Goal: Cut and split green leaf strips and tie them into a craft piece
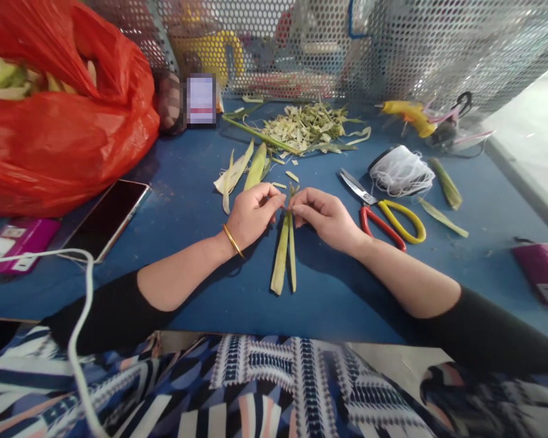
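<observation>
Two narrow green-yellow corn husk strips hang together from a gathered top end and spread apart toward me. My left hand, with a gold bangle at its wrist, is closed in a pinch just left of that end; what lies between its fingertips is too small to make out. From the other side, my right hand pinches at the gathered top of the strips. Beyond my left hand lie wider pieces of husk. Scissors with one red and one yellow handle rest partly open to the right, beside a bundle of white thread.
A pile of husk scraps lies at the back of the blue table. Left are a red plastic bag, a phone and a white cable. A yellow glue gun and a purple box stand right.
</observation>
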The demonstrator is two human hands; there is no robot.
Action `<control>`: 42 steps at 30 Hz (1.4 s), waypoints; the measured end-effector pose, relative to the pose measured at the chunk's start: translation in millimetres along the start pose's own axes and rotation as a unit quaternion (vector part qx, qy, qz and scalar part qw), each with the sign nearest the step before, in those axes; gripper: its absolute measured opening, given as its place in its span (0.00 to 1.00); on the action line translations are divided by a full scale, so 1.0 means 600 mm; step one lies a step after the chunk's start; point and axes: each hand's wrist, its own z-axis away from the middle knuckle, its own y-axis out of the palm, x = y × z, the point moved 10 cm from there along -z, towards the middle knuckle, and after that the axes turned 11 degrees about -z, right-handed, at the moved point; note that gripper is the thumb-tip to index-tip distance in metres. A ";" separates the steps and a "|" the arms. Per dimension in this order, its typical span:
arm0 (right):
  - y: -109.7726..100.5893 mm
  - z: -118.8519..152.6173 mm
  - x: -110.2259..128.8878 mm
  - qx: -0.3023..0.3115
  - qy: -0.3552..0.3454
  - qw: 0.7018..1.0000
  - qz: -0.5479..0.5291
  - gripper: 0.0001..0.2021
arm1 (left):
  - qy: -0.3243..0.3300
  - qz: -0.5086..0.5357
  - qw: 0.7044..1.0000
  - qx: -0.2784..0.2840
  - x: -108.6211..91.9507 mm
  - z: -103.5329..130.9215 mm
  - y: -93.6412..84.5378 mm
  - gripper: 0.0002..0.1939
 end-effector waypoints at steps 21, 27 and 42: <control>0.005 0.001 0.079 -0.077 -0.061 0.995 -0.021 0.10 | -0.036 0.089 0.985 -0.141 -0.041 0.008 -0.054 0.05; -0.020 0.014 0.096 -0.156 -0.094 0.983 -0.022 0.09 | -0.178 0.274 0.933 0.150 -0.036 0.052 0.072 0.20; -0.017 0.013 0.056 -0.125 -0.027 0.970 -0.208 0.16 | -0.182 0.297 0.930 0.117 -0.025 0.045 0.030 0.12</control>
